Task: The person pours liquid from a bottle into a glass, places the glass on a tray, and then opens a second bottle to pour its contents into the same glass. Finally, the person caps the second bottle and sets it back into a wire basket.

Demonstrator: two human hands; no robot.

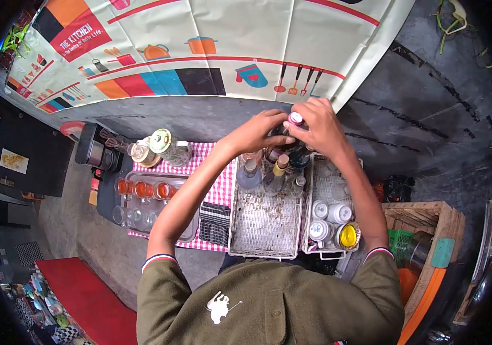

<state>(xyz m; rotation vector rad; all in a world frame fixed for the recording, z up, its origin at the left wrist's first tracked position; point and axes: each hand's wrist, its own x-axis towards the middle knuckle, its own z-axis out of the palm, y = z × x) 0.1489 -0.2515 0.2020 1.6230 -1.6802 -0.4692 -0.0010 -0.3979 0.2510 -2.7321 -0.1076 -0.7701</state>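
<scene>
My left hand [260, 132] and my right hand [319, 127] reach to the back of a white woven tray [266, 233]. Between them stands a dark bottle with a pink-rimmed, white-topped cap [295, 118]. The right fingers close around the bottle's top at the cap. The left fingers and thumb curl round its near left side; the contact is partly hidden. Just below the hands stand a bluish glass bottle [249, 175], a bottle with a yellowish neck [280, 165] and a small clear bottle [298, 185].
Right of the tray, a narrower basket [329, 253] holds white-lidded jars [319, 230] and a yellow-topped container [348, 236]. To the left, a serving tray [188, 233] carries glass cups of red drink [142, 188], near a floral jug [171, 150]. A wooden crate [453, 218] stands far right.
</scene>
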